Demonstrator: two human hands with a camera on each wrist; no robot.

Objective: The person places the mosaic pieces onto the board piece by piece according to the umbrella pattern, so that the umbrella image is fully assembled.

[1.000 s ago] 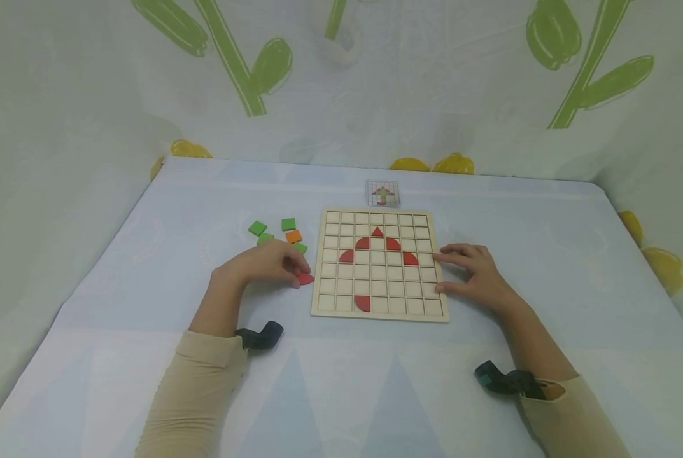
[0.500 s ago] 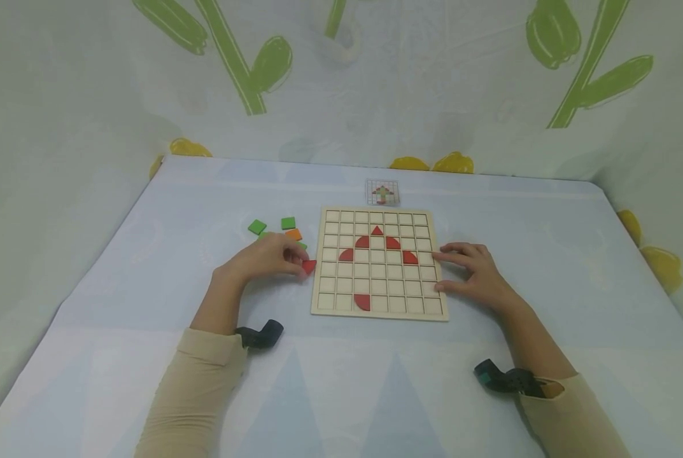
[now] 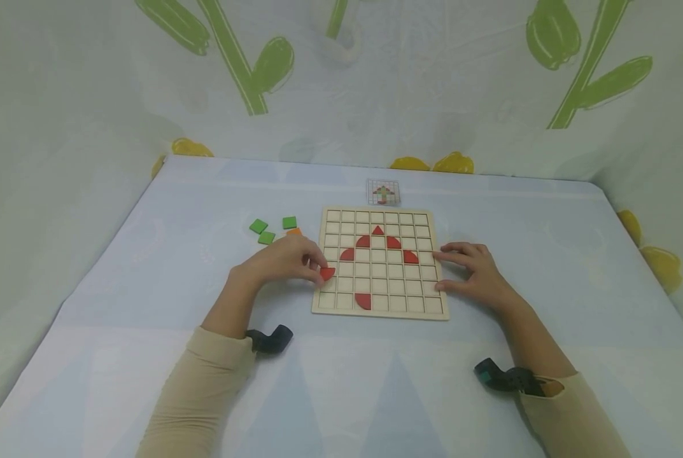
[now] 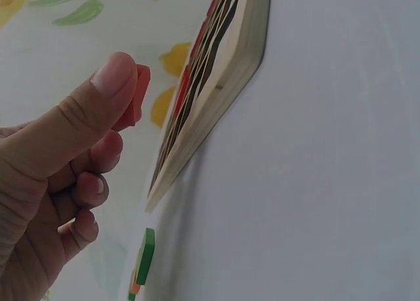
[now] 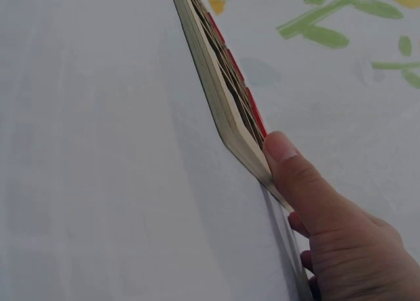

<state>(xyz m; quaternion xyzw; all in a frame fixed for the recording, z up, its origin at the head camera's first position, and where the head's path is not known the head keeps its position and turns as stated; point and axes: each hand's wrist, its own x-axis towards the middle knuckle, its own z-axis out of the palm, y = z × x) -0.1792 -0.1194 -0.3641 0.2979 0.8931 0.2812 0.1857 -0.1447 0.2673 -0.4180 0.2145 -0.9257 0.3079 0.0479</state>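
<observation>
My left hand (image 3: 284, 259) pinches a red quarter-circle tile (image 3: 328, 273) between thumb and fingers, over the left edge of a wooden grid board (image 3: 381, 315). The left wrist view shows this red tile (image 4: 136, 103) raised, apart from the board. On the board lie several red quarter-circle pieces and one small red triangle (image 3: 378, 231). My right hand (image 3: 475, 273) touches the board's right edge with thumb and forefinger spread apart. Seen from the right wrist, the thumb (image 5: 281, 150) rests against the board's side; the other fingers are partly hidden behind it.
Left of the board lie several green square tiles (image 3: 267, 238) and an orange tile (image 3: 295, 231), partly covered by the left hand. A small pattern card (image 3: 383, 192) lies just behind the board. The tabletop (image 3: 352, 375) meets a patterned curtain at the back.
My left hand has lifted the red quarter-circle tile off the table beside the board and carried it right, over the board's left edge. The right hand stays in place.
</observation>
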